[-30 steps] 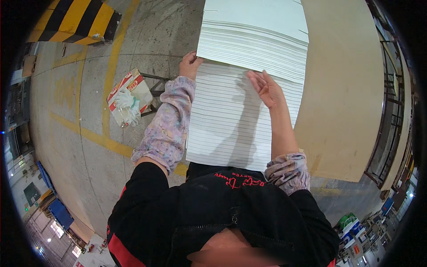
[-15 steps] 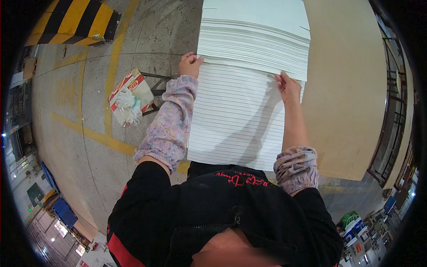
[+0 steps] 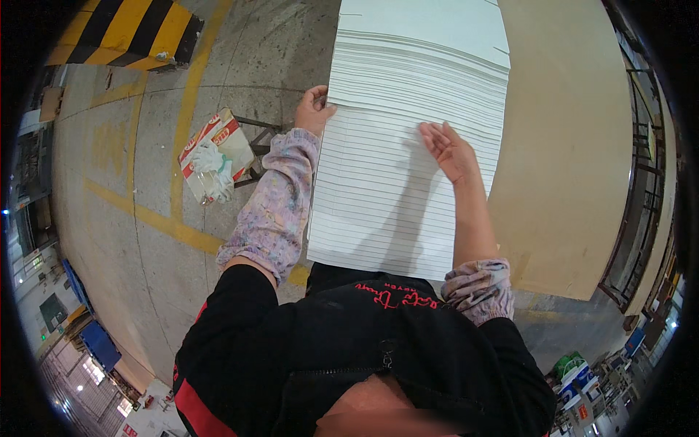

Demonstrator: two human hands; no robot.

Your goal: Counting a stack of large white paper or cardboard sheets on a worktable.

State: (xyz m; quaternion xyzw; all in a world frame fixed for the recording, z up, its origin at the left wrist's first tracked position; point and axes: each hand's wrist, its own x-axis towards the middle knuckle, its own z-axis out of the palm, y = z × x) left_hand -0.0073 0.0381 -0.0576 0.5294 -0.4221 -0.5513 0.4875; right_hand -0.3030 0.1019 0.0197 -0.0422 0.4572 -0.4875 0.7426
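Note:
A tall stack of white ruled paper [image 3: 375, 189] lies in front of me, its lines running crosswise. Toward the far end, many sheet edges [image 3: 419, 76] show fanned out in close steps. At the left edge of the stack is my left hand [image 3: 313, 111], its fingers curled and its thumb at the paper's rim, closed on the sheet edge. Over the right half of the ruled sheet hovers my right hand [image 3: 450, 151], palm partly turned up, fingers extended with nothing in them. Its shadow falls across the paper toward me.
A wide tan board surface [image 3: 561, 160] extends right of the stack. To the left, a small stool [image 3: 251, 135] bears flattened red-and-white cardboard [image 3: 237, 149] and white gloves [image 3: 211, 164]. A black-and-yellow striped barrier [image 3: 127, 33] stands at the far left on the concrete floor.
My right hand has let go of the right side of the sheets and moved left and slightly nearer, opening. My left hand stays at the left edge. The step between upper and lower sheets looks smaller.

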